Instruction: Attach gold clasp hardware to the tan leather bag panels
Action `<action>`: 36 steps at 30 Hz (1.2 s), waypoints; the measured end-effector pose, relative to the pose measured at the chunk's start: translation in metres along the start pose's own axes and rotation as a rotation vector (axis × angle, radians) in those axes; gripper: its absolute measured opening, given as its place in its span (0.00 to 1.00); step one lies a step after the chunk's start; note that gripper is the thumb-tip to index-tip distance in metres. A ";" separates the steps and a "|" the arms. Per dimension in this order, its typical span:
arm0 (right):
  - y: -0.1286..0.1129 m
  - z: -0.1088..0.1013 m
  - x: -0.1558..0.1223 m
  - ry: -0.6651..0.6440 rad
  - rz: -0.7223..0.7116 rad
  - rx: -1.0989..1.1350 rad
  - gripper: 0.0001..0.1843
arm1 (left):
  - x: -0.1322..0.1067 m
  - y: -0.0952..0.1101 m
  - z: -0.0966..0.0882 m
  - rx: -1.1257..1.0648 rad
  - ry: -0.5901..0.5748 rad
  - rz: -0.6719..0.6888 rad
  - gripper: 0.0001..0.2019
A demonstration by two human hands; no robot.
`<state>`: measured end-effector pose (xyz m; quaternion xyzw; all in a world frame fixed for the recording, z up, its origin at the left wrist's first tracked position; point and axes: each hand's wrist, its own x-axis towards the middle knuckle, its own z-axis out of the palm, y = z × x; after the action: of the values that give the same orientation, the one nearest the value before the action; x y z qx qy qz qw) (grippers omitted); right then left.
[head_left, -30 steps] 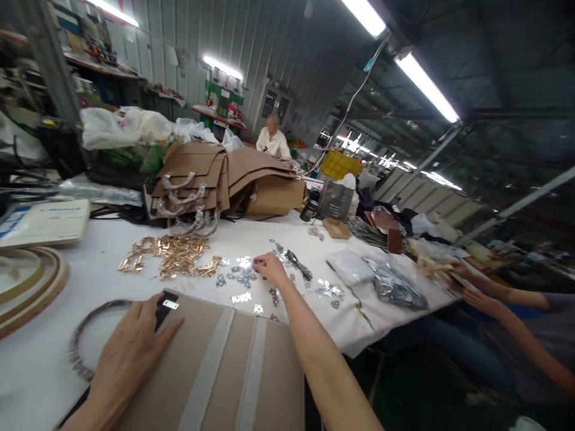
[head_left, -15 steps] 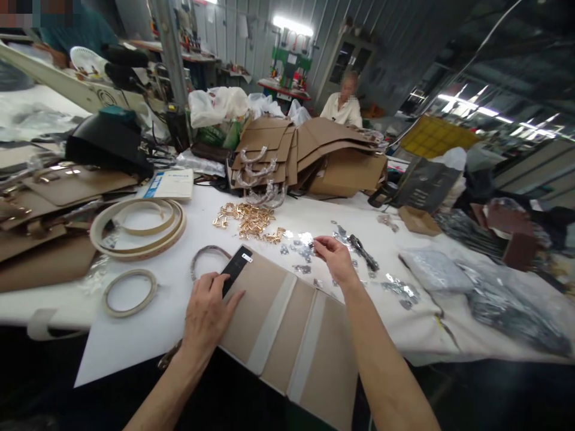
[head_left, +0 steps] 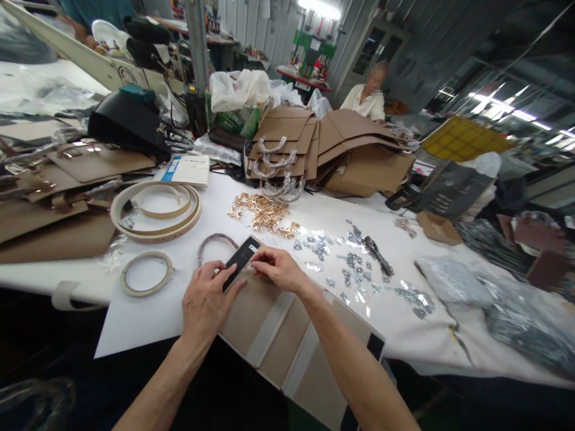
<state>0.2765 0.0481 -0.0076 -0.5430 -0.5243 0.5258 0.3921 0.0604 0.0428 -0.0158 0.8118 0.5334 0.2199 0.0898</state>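
Note:
A flat brown bag panel (head_left: 263, 311) with pale strips across it lies tilted at the table's front edge. My left hand (head_left: 207, 299) grips its left end, thumb over the top beside a black strip (head_left: 238, 263) with a small white label. At that same strip, my right hand (head_left: 281, 270) is closed in a pinch; a small metal plate seems to be in it, mostly hidden by the fingertips. A wrapped handle (head_left: 211, 238) loops out beyond the panel's far edge. Loose metal plates (head_left: 354, 263) are scattered to the right, and gold fittings (head_left: 265, 212) lie in a heap behind.
Tape rolls (head_left: 148, 287) and a coiled strip (head_left: 121, 218) lie on the left, near stacked brown bag pieces (head_left: 67, 221). More bag pieces with wrapped handles (head_left: 287, 137) stand at the back. Plastic-wrapped packs (head_left: 453, 281) are on the right. A person (head_left: 366, 99) sits beyond the table.
My right hand has moved left from the scattered metal plates to the black strip on the panel, fingertips pinched. My left hand stays on the panel's end. The camera view has shifted slightly.

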 end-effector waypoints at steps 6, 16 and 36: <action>0.001 0.008 0.016 -0.036 0.064 -0.002 0.13 | 0.004 -0.002 0.008 -0.113 0.035 -0.074 0.17; -0.016 -0.005 0.038 -0.264 0.128 -0.070 0.13 | 0.005 0.003 0.014 -0.175 0.048 -0.143 0.18; 0.003 0.003 0.038 -0.134 0.120 -0.214 0.12 | 0.007 0.004 0.017 -0.215 0.056 -0.144 0.19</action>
<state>0.2701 0.0847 -0.0175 -0.5756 -0.5692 0.5245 0.2638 0.0732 0.0492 -0.0272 0.7507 0.5658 0.2916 0.1768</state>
